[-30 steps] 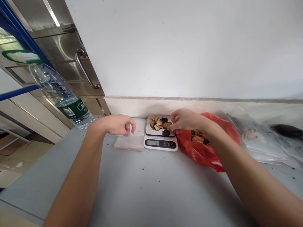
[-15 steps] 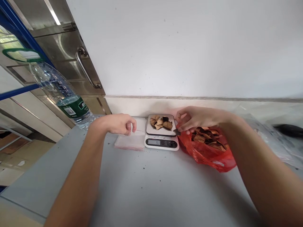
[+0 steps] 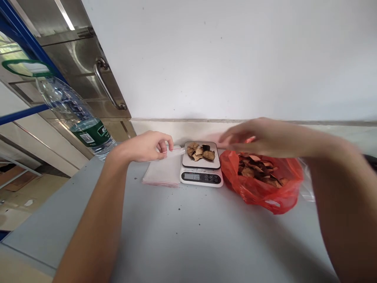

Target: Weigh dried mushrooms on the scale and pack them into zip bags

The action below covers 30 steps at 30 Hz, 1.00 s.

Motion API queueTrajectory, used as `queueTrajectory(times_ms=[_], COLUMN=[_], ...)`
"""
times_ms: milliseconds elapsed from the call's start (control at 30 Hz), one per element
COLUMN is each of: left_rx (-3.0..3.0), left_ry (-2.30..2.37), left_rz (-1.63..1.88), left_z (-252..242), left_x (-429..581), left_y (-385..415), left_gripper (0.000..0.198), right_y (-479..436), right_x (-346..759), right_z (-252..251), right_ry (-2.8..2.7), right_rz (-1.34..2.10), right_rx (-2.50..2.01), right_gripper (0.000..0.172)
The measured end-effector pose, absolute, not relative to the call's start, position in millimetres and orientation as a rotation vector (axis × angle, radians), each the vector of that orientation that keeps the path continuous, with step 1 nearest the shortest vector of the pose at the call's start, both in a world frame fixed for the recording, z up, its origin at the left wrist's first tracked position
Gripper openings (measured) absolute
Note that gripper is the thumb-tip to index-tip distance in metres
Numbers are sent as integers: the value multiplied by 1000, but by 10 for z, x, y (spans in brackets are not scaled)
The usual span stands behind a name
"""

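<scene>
A small white digital scale (image 3: 201,177) stands on the grey table near the wall, with several brown dried slices (image 3: 201,151) on its steel platform. My left hand (image 3: 149,146) pinches the edge of a clear zip bag (image 3: 176,151) and lifts it off the stack of clear bags (image 3: 161,175) left of the scale. My right hand (image 3: 257,136) hovers blurred above the open red plastic bag (image 3: 262,181) of dried slices, fingers loosely spread, nothing visible in it.
A large water bottle (image 3: 77,120) with a green label leans at the table's left end beside a steel cabinet door with a handle (image 3: 105,84). Clear plastic (image 3: 306,188) lies at the right behind my arm. The white wall runs along the back.
My left hand has lifted one clear bag up from the stack. My right hand left the scale's platform and rose over the red bag. The scale reading changed.
</scene>
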<state>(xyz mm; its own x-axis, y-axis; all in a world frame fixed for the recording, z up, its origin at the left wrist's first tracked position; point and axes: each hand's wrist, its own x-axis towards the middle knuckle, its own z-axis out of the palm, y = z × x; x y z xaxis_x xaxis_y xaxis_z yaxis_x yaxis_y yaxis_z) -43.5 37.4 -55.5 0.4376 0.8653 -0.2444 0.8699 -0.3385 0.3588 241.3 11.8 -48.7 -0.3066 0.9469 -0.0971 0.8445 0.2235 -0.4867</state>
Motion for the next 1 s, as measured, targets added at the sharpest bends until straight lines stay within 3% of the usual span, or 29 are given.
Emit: queueTrajectory(times_ms=[167, 333, 467, 600, 800, 933, 1000], left_rx=[2240, 2357, 2335, 2311, 2304, 2334, 2361], left_ry=[1471, 1396, 1354, 1343, 1395, 1390, 1336], left_rz=[332, 660, 658, 698, 700, 734, 795], left_z=[-535, -550, -554, -556, -590, -607, -595], left_x=[-374, -328, -309, -287, -258, -245, -239], left_y=[324, 305, 299, 290, 289, 292, 282], left_gripper=[28, 18, 17, 22, 25, 24, 19], right_y=[125, 182, 188, 182, 157, 172, 191], right_x=[1917, 1707, 1670, 1672, 1644, 1604, 1589], right_z=[-740, -965, -970, -952, -916, -903, -906], right_ry=[-2378, -2280, -2088, -2215, -2224, -2231, -2109], right_rz=[838, 812, 783, 700, 623, 600, 641], right_rx=[-1191, -1137, -1071, -1135, -1147, -1416, -1524], right_gripper=[37, 21, 16, 24, 19, 36, 23])
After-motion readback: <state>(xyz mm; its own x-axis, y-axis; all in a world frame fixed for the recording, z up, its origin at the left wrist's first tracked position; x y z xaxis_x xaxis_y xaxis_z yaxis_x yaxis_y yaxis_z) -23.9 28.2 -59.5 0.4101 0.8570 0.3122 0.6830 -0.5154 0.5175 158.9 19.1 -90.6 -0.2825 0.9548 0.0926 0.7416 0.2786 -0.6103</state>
